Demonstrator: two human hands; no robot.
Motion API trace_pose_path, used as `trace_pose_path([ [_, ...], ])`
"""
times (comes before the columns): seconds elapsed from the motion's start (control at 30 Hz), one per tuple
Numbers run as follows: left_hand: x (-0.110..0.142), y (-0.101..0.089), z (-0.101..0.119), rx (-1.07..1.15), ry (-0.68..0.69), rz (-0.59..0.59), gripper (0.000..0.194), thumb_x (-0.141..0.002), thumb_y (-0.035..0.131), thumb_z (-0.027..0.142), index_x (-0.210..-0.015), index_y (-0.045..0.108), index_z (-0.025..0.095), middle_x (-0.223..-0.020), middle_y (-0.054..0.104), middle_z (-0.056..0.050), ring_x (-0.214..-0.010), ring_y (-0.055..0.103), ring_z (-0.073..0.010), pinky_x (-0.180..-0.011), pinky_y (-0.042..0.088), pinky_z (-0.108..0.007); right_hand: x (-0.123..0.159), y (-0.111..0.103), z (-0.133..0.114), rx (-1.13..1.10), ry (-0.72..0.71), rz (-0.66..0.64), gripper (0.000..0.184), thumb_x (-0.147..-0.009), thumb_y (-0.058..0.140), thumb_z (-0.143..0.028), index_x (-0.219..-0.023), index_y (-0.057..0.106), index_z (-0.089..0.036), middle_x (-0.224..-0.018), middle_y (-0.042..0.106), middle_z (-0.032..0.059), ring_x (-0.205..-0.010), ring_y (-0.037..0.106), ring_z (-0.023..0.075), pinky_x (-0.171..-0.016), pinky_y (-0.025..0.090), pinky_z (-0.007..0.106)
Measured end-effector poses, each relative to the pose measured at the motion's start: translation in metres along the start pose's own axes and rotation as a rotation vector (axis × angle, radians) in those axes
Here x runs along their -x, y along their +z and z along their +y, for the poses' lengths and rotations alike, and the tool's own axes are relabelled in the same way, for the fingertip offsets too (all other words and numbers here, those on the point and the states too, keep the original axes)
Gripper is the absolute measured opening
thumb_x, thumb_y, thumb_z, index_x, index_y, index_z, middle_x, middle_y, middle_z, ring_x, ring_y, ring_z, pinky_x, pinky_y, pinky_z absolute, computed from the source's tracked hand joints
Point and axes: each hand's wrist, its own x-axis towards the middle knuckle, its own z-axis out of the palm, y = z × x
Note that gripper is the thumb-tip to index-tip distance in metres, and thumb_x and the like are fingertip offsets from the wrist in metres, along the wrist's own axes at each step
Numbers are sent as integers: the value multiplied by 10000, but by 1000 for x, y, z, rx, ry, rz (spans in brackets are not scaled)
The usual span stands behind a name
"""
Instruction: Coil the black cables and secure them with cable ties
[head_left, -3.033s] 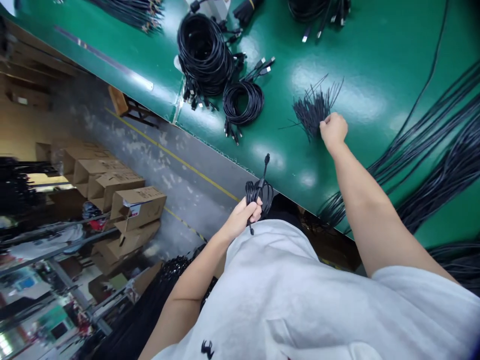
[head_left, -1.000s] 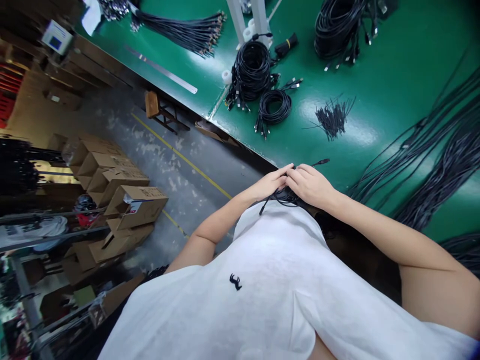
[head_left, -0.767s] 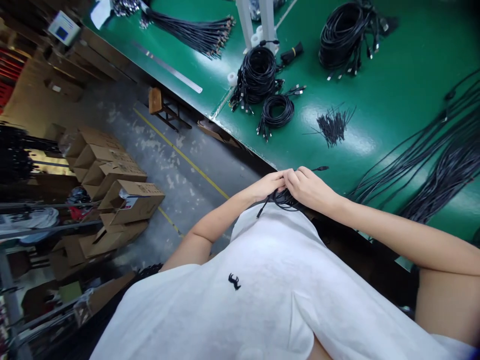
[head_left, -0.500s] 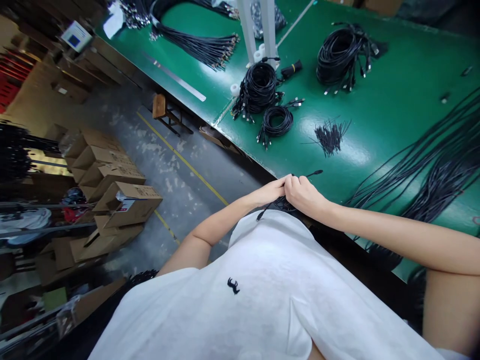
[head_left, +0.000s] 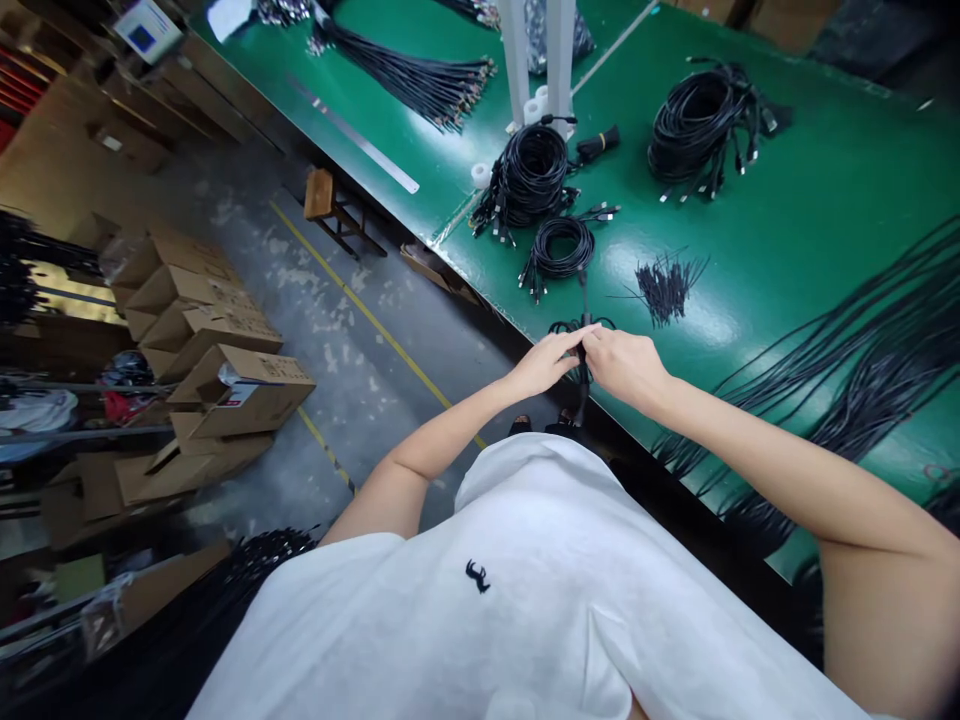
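The fingers of the left hand point(head_left: 544, 365) and right hand point(head_left: 626, 370) are curled closed, their tips meeting as they grasp a black cable point(head_left: 582, 385). Its loop rises above the hands and its end hangs below them, at the edge of a green workbench point(head_left: 840, 130). Just beyond lies a coiled black cable point(head_left: 559, 248), with a small bunch of thin black wires point(head_left: 666, 288) beside it.
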Motion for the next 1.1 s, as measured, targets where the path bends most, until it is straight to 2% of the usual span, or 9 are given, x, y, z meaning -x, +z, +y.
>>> trace_pose_path([
  [0.1,-3,-3,0,-516,58,34,319,-856,654,273,-1158,647,168,-1074,610,-131,-1099,489,-304,-971,361,-450,1,6,0,-7,-37,-16,274,-953,372,-193,-1020,614,-84,-916,628,150,-793,576,218,-546,176,322],
  [0.17,-9,6,-2,-654,61,67,233,-858,655,303,-1007,656,124,-1077,588,-172,-1117,480,-339,-965,359,-475,0,11,2,17,-52,-55,254,-938,379,-164,-983,615,-84,-889,618,147,-782,569,221,-553,185,318],
  [0.3,-22,42,-16,-467,-108,123,248,-855,637,234,-1061,589,105,-1118,578,-176,-1078,545,-308,-914,435,-428,-4,28,9,105,-109,-88,272,-888,361,-61,-988,613,-55,-887,609,165,-781,547,242,-573,208,323],
  [0.4,-19,55,-28,-156,-184,-72,527,-811,672,195,-1294,478,115,-1171,617,-145,-1017,621,-248,-866,497,-371,-2,46,16,141,-162,-119,243,-867,404,-50,-959,629,-40,-845,605,167,-765,534,239,-585,229,327],
  [0.5,-10,43,-36,-134,-37,-182,650,-837,627,172,-1440,385,161,-1327,594,-154,-1180,599,-246,-992,471,-397,5,59,20,175,-317,-94,249,-888,402,-55,-912,650,-57,-817,605,147,-736,522,222,-598,240,331],
  [0.63,-8,17,-38,-485,315,-208,688,-805,632,148,-1461,433,213,-1606,309,-149,-1524,179,-311,-1200,192,-546,12,67,19,229,-694,67,299,-956,376,-102,-950,675,-96,-803,610,98,-716,496,199,-661,281,342],
  [0.73,-16,12,-39,-641,442,-363,634,-776,648,159,-1397,530,196,-1613,301,-147,-1534,118,-342,-1203,115,-600,16,71,17,252,-825,163,294,-982,377,-124,-1013,669,-105,-784,600,65,-718,481,185,-707,302,343],
  [0.97,-45,24,-40,-674,525,-437,493,-749,678,227,-1235,661,142,-1480,502,-164,-1463,311,-362,-1188,185,-549,14,81,24,244,-753,157,269,-930,409,-74,-1024,660,-84,-805,602,83,-755,486,209,-726,302,358],
  [1.1,-45,35,-21,-774,112,-263,335,-851,601,298,-1025,707,33,-1135,668,-272,-1173,579,-388,-1018,383,-501,-2,72,40,241,-511,-27,263,-904,396,-67,-879,657,-89,-805,602,107,-695,475,206,-646,235,352],
])
